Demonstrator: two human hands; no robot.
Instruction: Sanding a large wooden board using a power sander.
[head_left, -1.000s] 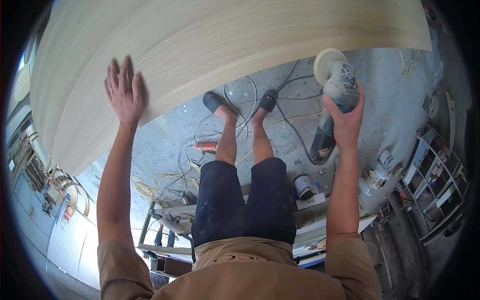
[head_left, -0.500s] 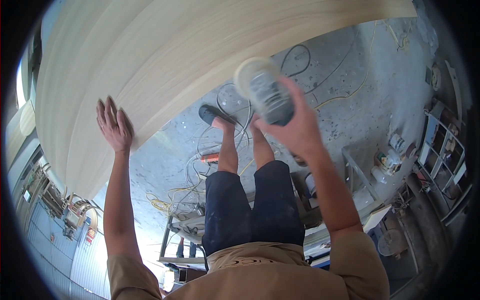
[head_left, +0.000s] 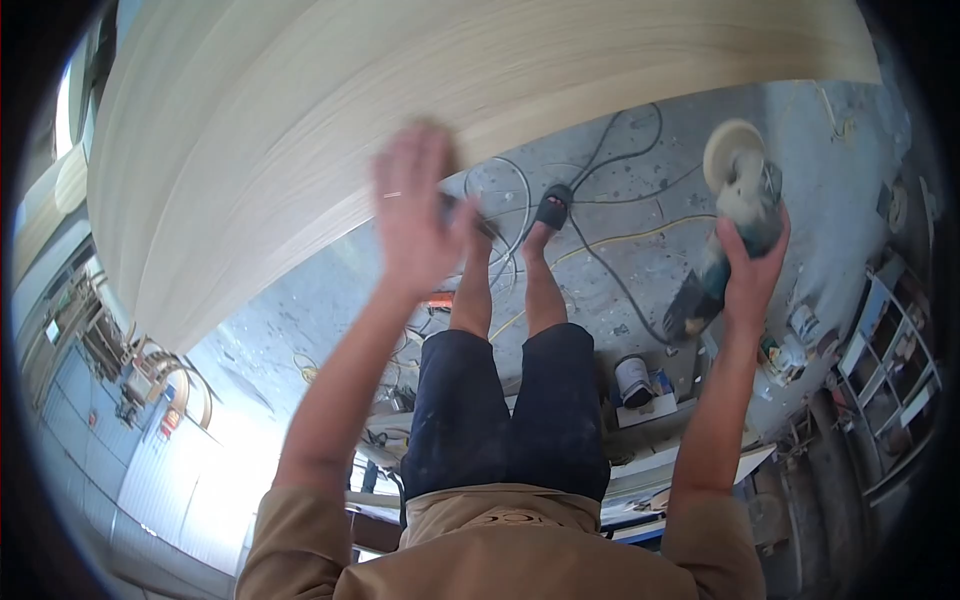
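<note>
A large pale wooden panel (head_left: 280, 130) with a curved edge stretches across the top of the view. My left hand (head_left: 415, 220) is blurred by motion, its fingers stretched out over the panel's near edge; whether it touches the wood, I cannot tell. Off to the right, past that edge, my right hand (head_left: 755, 270) is closed round the head of a dusty angle sander (head_left: 745, 195). The tool's round pale pad (head_left: 728, 150) faces away from me, and its dark body hangs toward the floor with a cord attached.
Grey cables (head_left: 610, 270) and a yellow cord (head_left: 640, 232) loop over the spotted concrete floor around my sandalled feet. A white bucket (head_left: 633, 382) stands right of my legs. At the far right is a metal rack (head_left: 880, 340). An orange object (head_left: 438, 299) lies near my left leg.
My left hand has slid right from the panel's left part toward its near edge. My right hand has carried the sander right, away from the panel. My right foot has stepped forward.
</note>
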